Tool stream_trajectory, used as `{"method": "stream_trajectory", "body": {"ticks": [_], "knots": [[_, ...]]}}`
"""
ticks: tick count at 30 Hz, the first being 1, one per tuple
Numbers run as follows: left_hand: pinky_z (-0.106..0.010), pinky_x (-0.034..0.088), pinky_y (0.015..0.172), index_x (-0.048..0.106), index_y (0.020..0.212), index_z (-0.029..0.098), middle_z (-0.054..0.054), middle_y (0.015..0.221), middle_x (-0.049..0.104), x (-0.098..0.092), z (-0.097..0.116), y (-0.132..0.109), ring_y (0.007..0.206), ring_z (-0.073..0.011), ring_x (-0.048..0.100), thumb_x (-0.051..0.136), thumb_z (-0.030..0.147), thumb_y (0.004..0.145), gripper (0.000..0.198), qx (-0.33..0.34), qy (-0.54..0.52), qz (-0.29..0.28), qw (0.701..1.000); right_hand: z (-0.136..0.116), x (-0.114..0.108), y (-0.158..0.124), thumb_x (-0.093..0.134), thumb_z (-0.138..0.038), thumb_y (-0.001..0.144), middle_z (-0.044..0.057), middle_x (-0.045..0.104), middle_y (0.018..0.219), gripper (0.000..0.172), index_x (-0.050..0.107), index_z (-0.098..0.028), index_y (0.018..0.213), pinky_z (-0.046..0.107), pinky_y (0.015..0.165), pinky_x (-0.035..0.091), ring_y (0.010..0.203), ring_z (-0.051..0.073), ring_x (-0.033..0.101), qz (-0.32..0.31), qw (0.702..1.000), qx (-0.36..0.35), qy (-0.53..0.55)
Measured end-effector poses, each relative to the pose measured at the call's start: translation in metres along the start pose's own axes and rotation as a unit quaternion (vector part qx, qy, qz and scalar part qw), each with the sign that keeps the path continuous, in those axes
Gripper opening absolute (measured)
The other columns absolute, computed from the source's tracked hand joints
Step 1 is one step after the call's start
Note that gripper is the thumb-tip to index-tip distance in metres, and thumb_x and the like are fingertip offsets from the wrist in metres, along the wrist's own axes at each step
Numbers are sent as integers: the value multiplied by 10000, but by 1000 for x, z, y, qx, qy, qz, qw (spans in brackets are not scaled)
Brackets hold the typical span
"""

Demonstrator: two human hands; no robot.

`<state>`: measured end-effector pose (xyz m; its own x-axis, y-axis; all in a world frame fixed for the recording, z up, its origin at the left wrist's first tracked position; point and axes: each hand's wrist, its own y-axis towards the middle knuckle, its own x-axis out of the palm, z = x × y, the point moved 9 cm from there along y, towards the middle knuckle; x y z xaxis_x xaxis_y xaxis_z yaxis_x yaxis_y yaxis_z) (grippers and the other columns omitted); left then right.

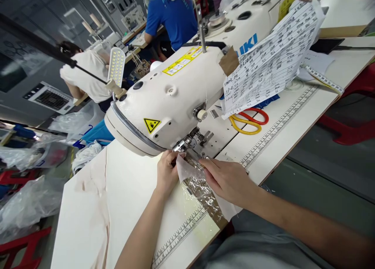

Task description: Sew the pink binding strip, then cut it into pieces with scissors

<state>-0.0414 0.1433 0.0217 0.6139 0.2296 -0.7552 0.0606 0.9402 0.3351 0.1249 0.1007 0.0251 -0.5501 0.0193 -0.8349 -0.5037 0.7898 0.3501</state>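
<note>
A white industrial sewing machine [164,97] stands on the table, its presser foot and needle parts [191,141] low at the front. Close to the needle, my left hand [167,170] is closed, pinching the edge of a thin white fabric piece [187,170]. My right hand [227,179] is on the other side of the foot, thumb and fingers pressed together. What lies between those fingertips is hidden. Beneath my right hand, more white fabric [227,208] hangs toward the table's front edge. Shiny clear tape [202,189] covers the table between both hands.
Scissors with yellow and red handles [246,129] lie right of the machine. Handwritten sheets [269,62] lean against it. A tape measure [322,78] lies at the right. A lit LED lamp [116,66] stands behind. Two people [172,19] sit beyond, among plastic bags [32,202].
</note>
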Motion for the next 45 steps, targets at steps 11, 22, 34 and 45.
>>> {"method": "stream_trajectory", "body": {"ticks": [11,22,34,45], "knots": [[-300,481,693,646,903,207,-42,861,681,7,-3,-2,807,-185,622,575,330,893,142,20,51,-4,998,-2,5,1,428,-151,991,83,738,911,292,569,-103,1241,276,518,420,730,175,697,3,999,-21,-50],[-259,445,594,612,731,199,-5,714,653,-2,4,1,667,-153,600,612,354,900,230,13,20,12,1000,2,3,1,485,-133,949,57,731,857,271,603,-104,1191,297,495,391,701,180,703,21,999,1,-41],[-317,554,761,622,1016,209,-67,1001,656,1,44,-14,912,-178,628,504,111,934,175,237,113,-27,965,-3,-11,-21,458,-94,950,63,727,835,234,593,-98,1141,304,521,410,697,202,701,28,999,4,-33],[-435,591,774,655,1041,129,-156,1087,617,21,65,-29,969,-272,555,427,19,867,307,168,246,-43,954,25,-40,-121,379,-249,991,-39,607,639,178,531,-258,897,253,508,429,496,143,562,-123,959,96,236]]}}
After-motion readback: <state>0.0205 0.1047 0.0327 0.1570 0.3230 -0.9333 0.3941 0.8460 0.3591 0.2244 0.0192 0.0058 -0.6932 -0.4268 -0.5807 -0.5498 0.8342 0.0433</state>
